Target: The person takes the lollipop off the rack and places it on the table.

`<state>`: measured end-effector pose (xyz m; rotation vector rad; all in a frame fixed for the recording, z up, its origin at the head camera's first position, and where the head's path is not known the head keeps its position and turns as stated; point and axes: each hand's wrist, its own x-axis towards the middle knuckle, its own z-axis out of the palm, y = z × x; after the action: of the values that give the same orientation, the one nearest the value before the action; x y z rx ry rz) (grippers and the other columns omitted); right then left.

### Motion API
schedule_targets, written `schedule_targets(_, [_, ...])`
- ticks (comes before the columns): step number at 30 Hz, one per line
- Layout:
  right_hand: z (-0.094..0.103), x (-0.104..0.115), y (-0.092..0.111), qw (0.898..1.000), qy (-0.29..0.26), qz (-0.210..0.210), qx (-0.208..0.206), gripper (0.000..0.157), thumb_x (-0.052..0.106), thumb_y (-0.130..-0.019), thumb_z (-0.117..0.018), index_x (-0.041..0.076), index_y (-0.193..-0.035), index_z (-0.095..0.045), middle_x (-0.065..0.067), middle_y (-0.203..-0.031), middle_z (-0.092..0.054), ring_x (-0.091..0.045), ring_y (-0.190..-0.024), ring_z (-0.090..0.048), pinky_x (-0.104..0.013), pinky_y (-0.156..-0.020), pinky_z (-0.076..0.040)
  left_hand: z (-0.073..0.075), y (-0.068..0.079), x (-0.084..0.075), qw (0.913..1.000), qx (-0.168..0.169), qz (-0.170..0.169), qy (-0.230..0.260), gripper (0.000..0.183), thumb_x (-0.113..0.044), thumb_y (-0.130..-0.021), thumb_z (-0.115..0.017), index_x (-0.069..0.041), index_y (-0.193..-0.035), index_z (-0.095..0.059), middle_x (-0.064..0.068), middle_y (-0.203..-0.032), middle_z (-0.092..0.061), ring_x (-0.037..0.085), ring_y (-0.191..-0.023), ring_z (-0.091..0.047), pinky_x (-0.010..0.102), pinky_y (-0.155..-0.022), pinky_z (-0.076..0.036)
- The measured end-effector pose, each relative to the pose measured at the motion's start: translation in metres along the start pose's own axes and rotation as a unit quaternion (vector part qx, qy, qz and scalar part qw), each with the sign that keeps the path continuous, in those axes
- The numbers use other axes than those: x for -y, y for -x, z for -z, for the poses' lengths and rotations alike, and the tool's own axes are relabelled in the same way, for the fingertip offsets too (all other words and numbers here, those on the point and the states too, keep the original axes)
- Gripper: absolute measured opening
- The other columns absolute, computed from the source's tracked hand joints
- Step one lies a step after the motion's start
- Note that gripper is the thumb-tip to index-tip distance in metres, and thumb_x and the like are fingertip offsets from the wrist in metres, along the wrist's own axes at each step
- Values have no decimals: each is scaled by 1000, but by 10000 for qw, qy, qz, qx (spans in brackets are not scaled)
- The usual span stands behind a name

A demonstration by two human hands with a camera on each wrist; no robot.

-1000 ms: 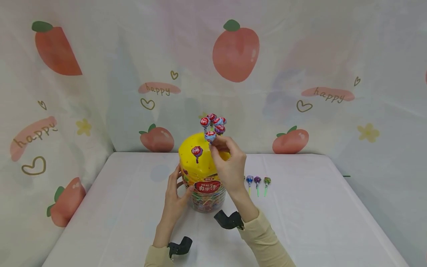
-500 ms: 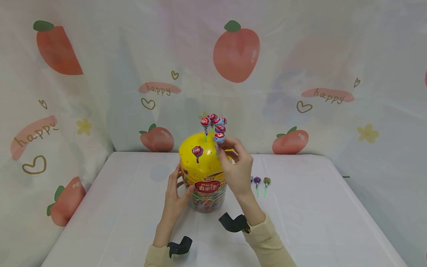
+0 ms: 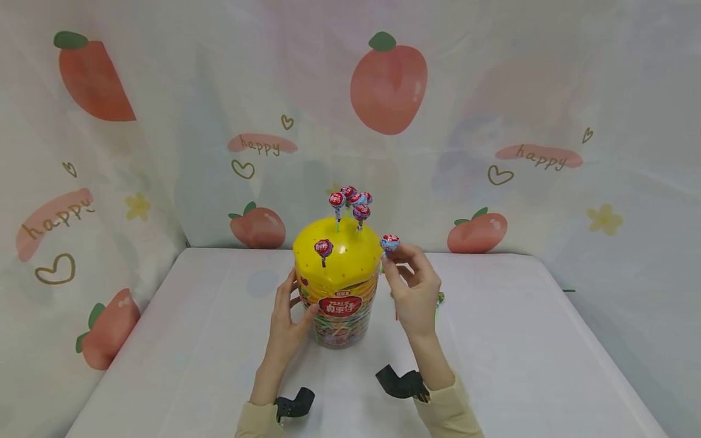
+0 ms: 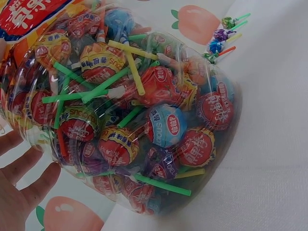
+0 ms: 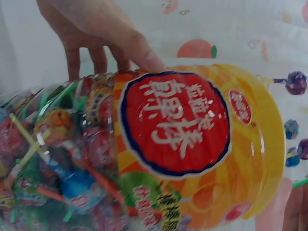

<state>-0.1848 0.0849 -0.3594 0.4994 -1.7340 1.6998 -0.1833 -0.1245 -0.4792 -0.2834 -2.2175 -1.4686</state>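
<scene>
A clear jar of wrapped lollipops stands upright on the table, with an orange label and domed yellow lid. Several lollipops stick up out of the lid; another lollipop pokes out at its front. My left hand holds the jar's left side, thumb on the front and fingers towards the back, as the right wrist view also shows. Right of the lid, my right hand pinches a blue-and-red wrapped lollipop, ball upward, its stick mostly hidden by the fingers.
Behind the right hand, several loose lollipops lie in a row on the white-covered table; the head view mostly hides them. A printed cloth backdrop rises behind the table and on both sides. Black wrist mounts project from the sleeves.
My right hand has carried the pinched lollipop right and slightly down, from over the lid to beside it, covering more of the loose row. The left hand and jar have stayed put.
</scene>
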Motion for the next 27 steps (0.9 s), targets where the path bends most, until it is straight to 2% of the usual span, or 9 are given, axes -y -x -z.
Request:
schedule_targets(11, [26, -23, 14, 9977, -258, -614, -133, 20, -3, -86, -65, -10, -104, -61, 2, -94, -65, -9, -84, -60, -14, -70, -54, 0, 2, 1, 9999, 23, 98, 15, 81, -19, -89, -68, -30, -153, -20, 2, -151, -36, 20, -133, -41, 51, -104, -46])
schedule_targets(18, [37, -35, 20, 9961, -118, -826, -281, 19, -6, -87, -63, -11, -105, -60, 6, -90, -64, -4, -83, -61, -13, -69, -52, 0, 2, 1, 9999, 35, 157, 21, 81, -16, -88, -68, -30, -153, -21, 2, -150, -37, 20, -133, -40, 50, -105, -45])
schedule_targets(23, [44, -42, 20, 9934, 53, -1050, -469, 19, -3, -86, -65, -10, -104, -62, 7, -89, -63, -5, -82, -61, -12, -66, -51, -1, 0, -1, 9997, 53, 239, 93, 82, -9, -87, -68, -20, -153, -22, 9, -151, -36, 26, -133, -39, 53, -105, -44])
schedule_targets(27, [48, -49, 18, 9905, 335, -1246, -467, 19, -1, -87, -66, -8, -105, -63, 8, -88, -63, -5, -81, -60, -12, -67, -51, -1, -2, -2, 9995, 37, 273, 121, 81, -7, -86, -67, -13, -153, -22, 14, -150, -35, 32, -134, -38, 57, -106, -42])
